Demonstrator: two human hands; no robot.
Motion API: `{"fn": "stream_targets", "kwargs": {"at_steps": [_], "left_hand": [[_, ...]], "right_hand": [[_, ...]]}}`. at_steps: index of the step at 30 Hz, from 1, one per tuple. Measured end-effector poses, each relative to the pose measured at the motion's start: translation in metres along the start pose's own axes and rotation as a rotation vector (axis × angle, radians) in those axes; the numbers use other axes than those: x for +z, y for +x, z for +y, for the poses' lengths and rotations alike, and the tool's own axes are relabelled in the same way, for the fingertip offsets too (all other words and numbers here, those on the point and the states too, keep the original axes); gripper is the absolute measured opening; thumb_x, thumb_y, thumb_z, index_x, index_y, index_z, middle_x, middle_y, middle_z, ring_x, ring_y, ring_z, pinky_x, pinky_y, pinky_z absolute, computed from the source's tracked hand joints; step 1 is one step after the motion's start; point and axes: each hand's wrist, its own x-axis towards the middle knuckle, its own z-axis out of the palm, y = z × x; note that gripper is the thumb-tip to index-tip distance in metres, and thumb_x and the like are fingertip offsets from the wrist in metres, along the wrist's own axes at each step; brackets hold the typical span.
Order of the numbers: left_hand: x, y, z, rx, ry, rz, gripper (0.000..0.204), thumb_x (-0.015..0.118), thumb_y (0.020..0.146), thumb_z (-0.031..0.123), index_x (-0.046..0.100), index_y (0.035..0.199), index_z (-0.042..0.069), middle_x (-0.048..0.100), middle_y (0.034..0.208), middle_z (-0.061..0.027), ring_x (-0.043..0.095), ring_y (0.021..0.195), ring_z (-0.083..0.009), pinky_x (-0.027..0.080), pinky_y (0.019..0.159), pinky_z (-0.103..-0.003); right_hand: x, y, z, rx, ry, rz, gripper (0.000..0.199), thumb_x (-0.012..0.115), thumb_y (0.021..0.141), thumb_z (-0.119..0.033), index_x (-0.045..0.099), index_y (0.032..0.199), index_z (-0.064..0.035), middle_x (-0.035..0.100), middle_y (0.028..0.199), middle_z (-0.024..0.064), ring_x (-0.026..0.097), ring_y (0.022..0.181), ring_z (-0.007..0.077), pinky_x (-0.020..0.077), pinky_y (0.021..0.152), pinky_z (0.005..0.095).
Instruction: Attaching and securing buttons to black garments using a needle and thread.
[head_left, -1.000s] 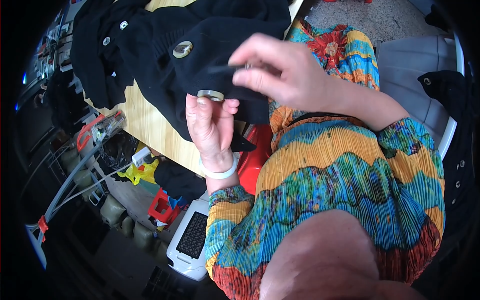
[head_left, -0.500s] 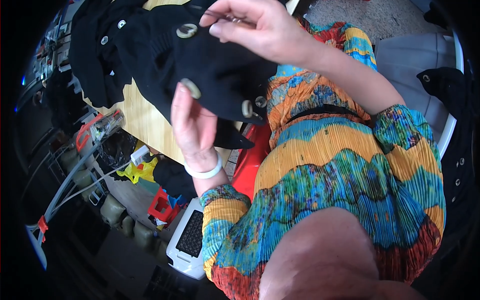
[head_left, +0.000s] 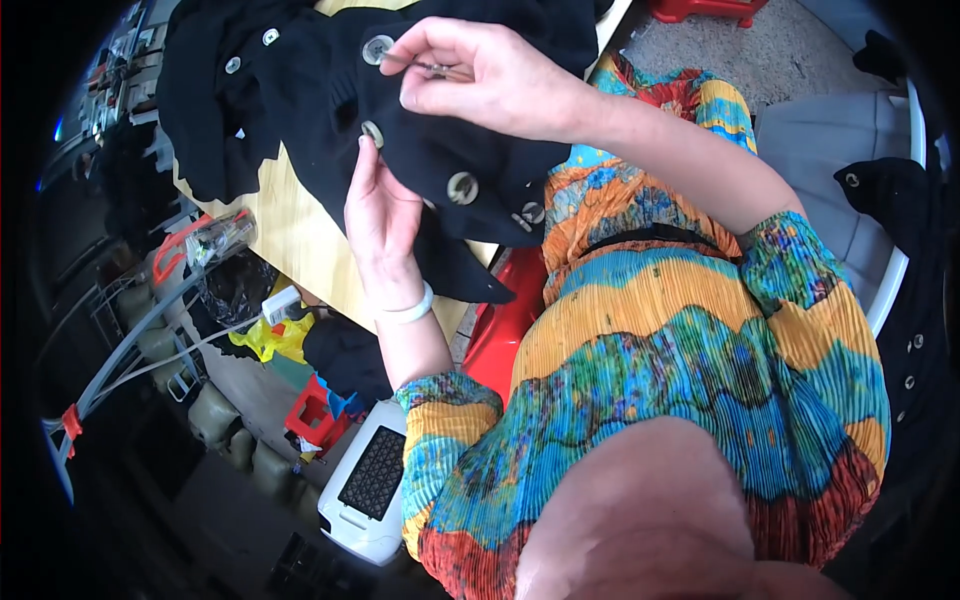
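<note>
A black garment [head_left: 430, 120] with large pale-rimmed buttons lies over the table edge toward me. My left hand [head_left: 384, 215], a white bangle at its wrist, has its fingertips pressed at one button [head_left: 372, 134] seen nearly edge-on. My right hand [head_left: 490, 80] pinches a thin, dark tool [head_left: 435, 70] whose exact kind I cannot make out. Its tip is close to another button [head_left: 377, 50], which faces up. Nearer to me on the cloth are a further button [head_left: 463, 188] and one by the lower corner [head_left: 533, 213].
The pale wooden table [head_left: 310, 250] shows beneath the cloth. A red stool [head_left: 505, 310] stands by my legs. At lower left are a white appliance with a dark grille [head_left: 372, 475], a red plastic basket [head_left: 315, 415] and a yellow bag [head_left: 275, 340]. A grey chair [head_left: 830, 160] is at right.
The left hand has moved slightly up, and the right hand down and left. The button beside the right fingers now faces up. The cloth between the hands has shifted.
</note>
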Motion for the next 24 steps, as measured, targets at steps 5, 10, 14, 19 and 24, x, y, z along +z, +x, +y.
{"fn": "stream_targets", "kwargs": {"at_steps": [5,10,14,19,24], "left_hand": [[0.012,-0.009,0.016,-0.025,-0.069,-0.077,0.033,0.041,0.091,0.026,0.048,0.112,0.001,0.054,0.109,-0.0134,0.055,0.099,-0.0232,0.045,0.087,-0.036],[0.010,-0.003,0.004,0.366,0.321,0.137,0.021,0.043,0.090,0.017,0.052,0.102,0.001,0.057,0.101,-0.0088,0.056,0.093,-0.0157,0.044,0.084,-0.028],[0.005,-0.021,-0.031,0.439,0.507,0.264,0.023,0.045,0.090,0.022,0.048,0.101,0.002,0.055,0.087,-0.0032,0.052,0.077,-0.0089,0.043,0.073,-0.023],[-0.010,-0.043,-0.056,0.448,0.769,0.308,0.033,0.057,0.079,0.002,0.043,0.108,-0.002,0.055,0.084,-0.0049,0.053,0.073,-0.0091,0.044,0.068,-0.020],[-0.011,-0.042,-0.062,0.284,0.887,0.349,0.032,0.067,0.071,-0.001,0.051,0.098,-0.002,0.050,0.075,0.0011,0.045,0.064,-0.0031,0.040,0.062,-0.014]], "right_hand": [[0.017,-0.003,0.004,0.044,-0.165,-0.089,0.040,0.060,0.077,-0.009,0.044,0.113,-0.0055,0.055,0.083,0.0060,0.055,0.080,0.0099,0.0454,0.075,0.0240],[0.013,0.015,0.008,-0.033,-0.038,0.024,0.027,0.059,0.078,-0.007,0.051,0.103,-0.0005,0.054,0.070,0.0000,0.052,0.070,0.0042,0.0424,0.067,0.0186],[0.012,0.020,0.002,-0.041,-0.102,0.075,0.030,0.058,0.072,-0.012,0.053,0.099,-0.0001,0.059,0.067,0.0063,0.058,0.064,0.0121,0.0459,0.065,0.0246],[0.011,0.027,0.018,-0.037,-0.206,0.156,0.034,0.059,0.072,-0.017,0.053,0.101,-0.0010,0.061,0.072,0.0076,0.060,0.070,0.0141,0.0470,0.069,0.0252],[0.014,0.021,0.023,-0.018,-0.195,0.174,0.032,0.059,0.076,-0.019,0.053,0.102,-0.0005,0.061,0.074,0.0077,0.060,0.071,0.0143,0.0468,0.071,0.0257]]}}
